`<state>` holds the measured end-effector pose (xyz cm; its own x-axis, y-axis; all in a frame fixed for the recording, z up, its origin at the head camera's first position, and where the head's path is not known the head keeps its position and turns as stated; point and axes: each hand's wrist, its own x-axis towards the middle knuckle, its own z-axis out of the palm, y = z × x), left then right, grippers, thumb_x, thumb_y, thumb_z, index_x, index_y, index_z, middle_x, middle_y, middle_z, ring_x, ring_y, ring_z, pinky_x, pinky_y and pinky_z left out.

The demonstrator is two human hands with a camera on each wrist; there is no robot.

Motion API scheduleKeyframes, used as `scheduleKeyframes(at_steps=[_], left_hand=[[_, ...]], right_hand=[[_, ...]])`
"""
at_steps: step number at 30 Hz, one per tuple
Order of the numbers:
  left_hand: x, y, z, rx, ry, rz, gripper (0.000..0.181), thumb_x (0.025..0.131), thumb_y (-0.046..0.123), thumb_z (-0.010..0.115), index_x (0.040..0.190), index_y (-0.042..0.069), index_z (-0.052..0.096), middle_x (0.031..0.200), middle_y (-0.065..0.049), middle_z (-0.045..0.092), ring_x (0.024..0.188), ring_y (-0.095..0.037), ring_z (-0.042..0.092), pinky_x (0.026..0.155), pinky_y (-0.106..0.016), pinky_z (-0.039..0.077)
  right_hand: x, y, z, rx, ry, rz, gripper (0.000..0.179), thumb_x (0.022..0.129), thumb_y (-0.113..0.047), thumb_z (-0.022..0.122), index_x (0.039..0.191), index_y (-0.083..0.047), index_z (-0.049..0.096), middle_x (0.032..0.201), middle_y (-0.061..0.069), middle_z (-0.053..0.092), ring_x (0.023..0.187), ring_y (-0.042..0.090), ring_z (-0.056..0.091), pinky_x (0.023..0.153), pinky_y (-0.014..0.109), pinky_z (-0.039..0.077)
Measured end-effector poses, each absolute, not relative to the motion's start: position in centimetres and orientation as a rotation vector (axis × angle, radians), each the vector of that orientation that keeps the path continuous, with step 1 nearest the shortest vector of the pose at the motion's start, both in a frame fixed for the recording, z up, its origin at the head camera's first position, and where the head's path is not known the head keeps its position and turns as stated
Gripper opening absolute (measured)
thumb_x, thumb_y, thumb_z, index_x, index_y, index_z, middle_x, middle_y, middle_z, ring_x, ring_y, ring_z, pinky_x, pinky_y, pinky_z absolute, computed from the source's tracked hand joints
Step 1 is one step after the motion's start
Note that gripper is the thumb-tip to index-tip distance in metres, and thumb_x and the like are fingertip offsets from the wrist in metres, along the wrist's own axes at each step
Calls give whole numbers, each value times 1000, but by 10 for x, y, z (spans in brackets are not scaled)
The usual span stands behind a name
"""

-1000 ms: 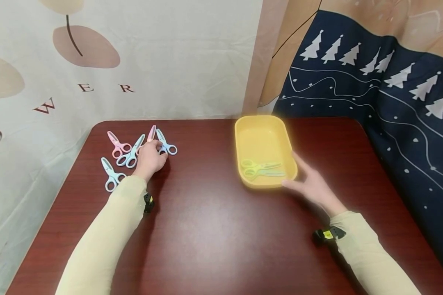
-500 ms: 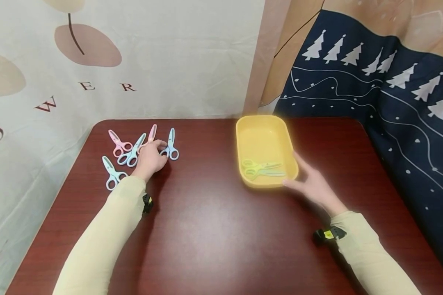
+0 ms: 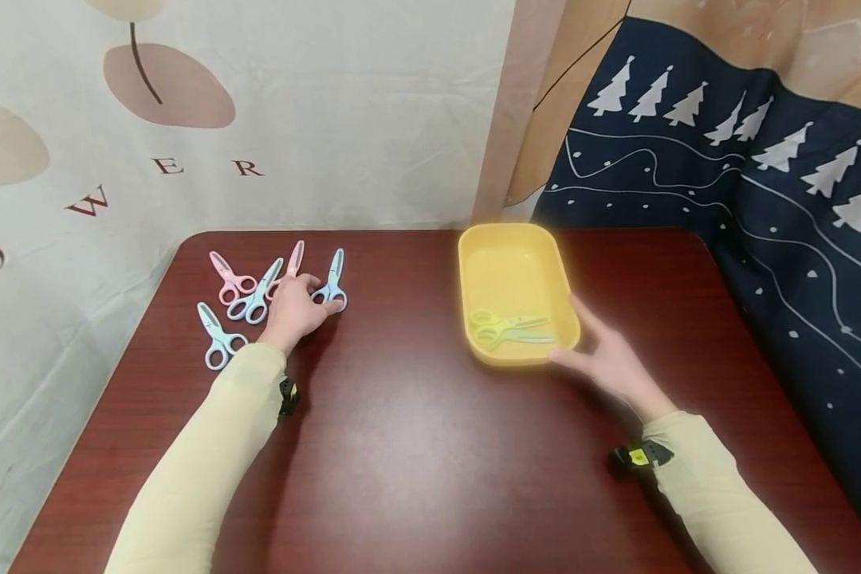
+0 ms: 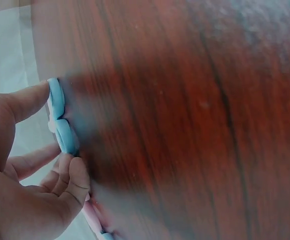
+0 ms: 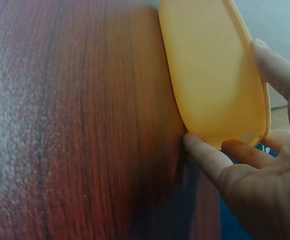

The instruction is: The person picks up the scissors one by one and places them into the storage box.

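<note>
At the left of the table, my left hand [image 3: 297, 311] pinches the handles of blue scissors [image 3: 336, 271], thumb on one loop and fingers at the other. The left wrist view shows both blue handle loops [image 4: 57, 102] between thumb and fingers. Partly behind that hand are pink scissors [image 3: 296, 257]. My right hand [image 3: 610, 363] holds the near right corner of a yellow tray [image 3: 513, 271], thumb and fingers spread round its walls. Inside the tray lie yellow-green scissors [image 3: 498, 327] and a pale green blade [image 3: 531, 337].
Left of my left hand lie pink scissors [image 3: 229, 279], light-blue scissors [image 3: 254, 296] and another light-blue pair [image 3: 217, 339]. The dark red table [image 3: 402, 446] meets a pale cloth wall at the back. A navy cloth with white trees [image 3: 638, 167] hangs at the right.
The blue scissors by my left hand have turned from leaning left to nearly upright. My left thumb has moved right onto their right loop. My right hand and the tray have stayed in place.
</note>
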<state>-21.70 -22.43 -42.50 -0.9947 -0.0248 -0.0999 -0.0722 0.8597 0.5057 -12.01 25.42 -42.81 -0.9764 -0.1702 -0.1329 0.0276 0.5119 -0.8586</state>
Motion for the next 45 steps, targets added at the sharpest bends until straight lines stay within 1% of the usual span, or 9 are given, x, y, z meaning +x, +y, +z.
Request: scheduleKeyframes(at_steps=[9, 13, 19, 23, 27, 34, 37, 41, 45], left_hand=[[-218, -222, -427, -84, 2934, 818, 61, 88, 30, 81, 132, -6, 60, 117, -27, 63, 104, -41, 57, 93, -55, 47], [-217, -220, -427, -72, 2933, 843, 59, 86, 27, 83, 131, -5, 60, 116, -28, 63, 104, -41, 57, 93, -55, 47], [-216, -218, -427, 16, 2959, 886, 58, 83, 19, 86, 129, -6, 60, 118, -29, 63, 111, -42, 54, 99, -55, 43], [-216, -216, -427, 42, 2951, 920, 59, 81, 14, 86, 130, -5, 59, 117, -28, 57, 113, -40, 49, 97, -52, 41], [-218, -215, -427, 42, 2937, 967, 61, 80, 8, 87, 131, -5, 57, 115, -26, 52, 112, -39, 50, 95, -49, 42], [-219, -212, -426, 46, 2939, 1017, 63, 78, 1, 83, 133, -7, 54, 118, -28, 53, 114, -42, 52, 99, -51, 43], [-219, -212, -424, 31, 2921, 1031, 61, 80, -1, 81, 134, -8, 54, 121, -29, 53, 111, -42, 58, 98, -51, 47], [-219, -213, -424, 11, 2899, 1035, 56, 84, -1, 76, 135, -9, 54, 122, -31, 60, 109, -42, 65, 96, -51, 52], [-218, -214, -424, -10, 2885, 1052, 54, 86, -2, 71, 136, -9, 52, 121, -30, 66, 112, -41, 65, 97, -52, 52]], right_hand=[[-121, 255, -429, -108, 2569, -1438, 102, 88, -30, 84, 164, -39, 17, 170, -6, 22, 154, 25, 28, 124, 56, 24], [-121, 255, -428, -110, 2568, -1436, 102, 88, -30, 84, 164, -40, 17, 170, -6, 22, 155, 26, 26, 124, 57, 22], [-121, 254, -429, -115, 2574, -1437, 102, 88, -31, 84, 164, -40, 17, 170, -6, 22, 155, 25, 25, 124, 57, 22], [-121, 254, -430, -104, 2571, -1451, 101, 88, -29, 84, 164, -40, 19, 170, -6, 24, 154, 25, 27, 124, 55, 23], [-121, 255, -430, -110, 2570, -1451, 101, 88, -29, 84, 163, -41, 18, 170, -6, 24, 154, 24, 27, 124, 55, 23], [-121, 254, -429, -121, 2572, -1461, 101, 88, -28, 84, 164, -39, 19, 170, -5, 24, 154, 25, 28, 124, 55, 24], [-121, 254, -430, -129, 2570, -1463, 101, 88, -28, 84, 164, -38, 18, 170, -5, 23, 154, 25, 28, 124, 55, 24], [-121, 254, -430, -113, 2567, -1463, 100, 88, -30, 84, 164, -40, 20, 169, -7, 25, 154, 23, 28, 124, 54, 24], [-121, 254, -431, -123, 2570, -1460, 100, 88, -30, 84, 163, -41, 19, 169, -7, 25, 154, 24, 28, 124, 55, 24]])
